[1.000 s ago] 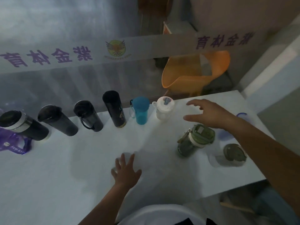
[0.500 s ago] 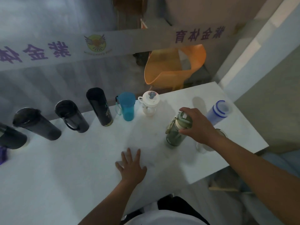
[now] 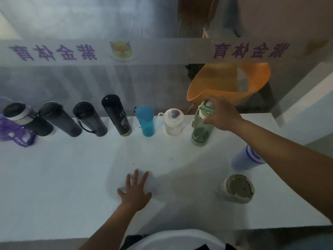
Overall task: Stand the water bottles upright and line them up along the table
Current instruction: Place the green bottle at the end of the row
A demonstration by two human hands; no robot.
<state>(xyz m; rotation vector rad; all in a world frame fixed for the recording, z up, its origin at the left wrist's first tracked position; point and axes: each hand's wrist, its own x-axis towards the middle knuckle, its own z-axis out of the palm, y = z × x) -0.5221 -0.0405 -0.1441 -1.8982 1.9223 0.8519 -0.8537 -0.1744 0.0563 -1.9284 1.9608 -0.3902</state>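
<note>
Two hands worked: right hand (image 3: 220,114) reached out, fingers pinching the green bottle (image 3: 202,123) cap; left hand (image 3: 134,192) lay flat, fingers spread.

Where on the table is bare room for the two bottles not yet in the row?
Bare: the back edge right of the green bottle held by the right hand, and the broad front left of the left hand. Crowded: the back row from the white bottle leftward.

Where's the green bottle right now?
The green bottle stands upright at the right end of the row along the table's far edge, just right of the small white bottle, with the person's right hand gripping its lid.
</note>
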